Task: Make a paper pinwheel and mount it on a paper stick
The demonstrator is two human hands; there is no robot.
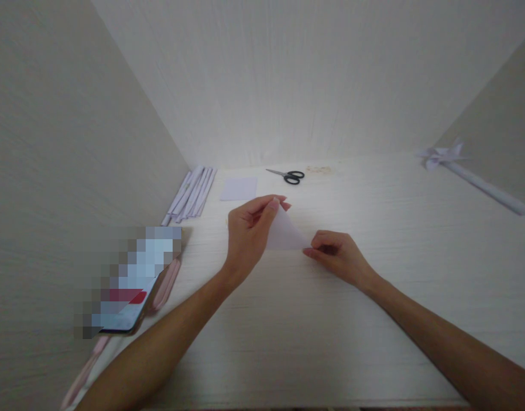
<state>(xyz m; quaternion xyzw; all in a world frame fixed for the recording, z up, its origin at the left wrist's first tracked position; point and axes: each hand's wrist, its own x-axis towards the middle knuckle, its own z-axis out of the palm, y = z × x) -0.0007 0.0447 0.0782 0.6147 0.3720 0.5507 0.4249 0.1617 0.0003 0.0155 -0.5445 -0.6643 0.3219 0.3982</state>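
Two hands pinching folded paper: left hand at apex, right hand at lower corner; align edges before creasing.

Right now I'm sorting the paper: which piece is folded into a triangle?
The triangle sheet pinched between the left hand and right hand. The small sheet near the scissors lies flat and square.

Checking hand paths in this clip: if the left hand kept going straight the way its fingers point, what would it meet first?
The left hand points up and away, toward the back wall. The scissors probably come first; the square sheet lies just left of that line. Depth is uncertain.
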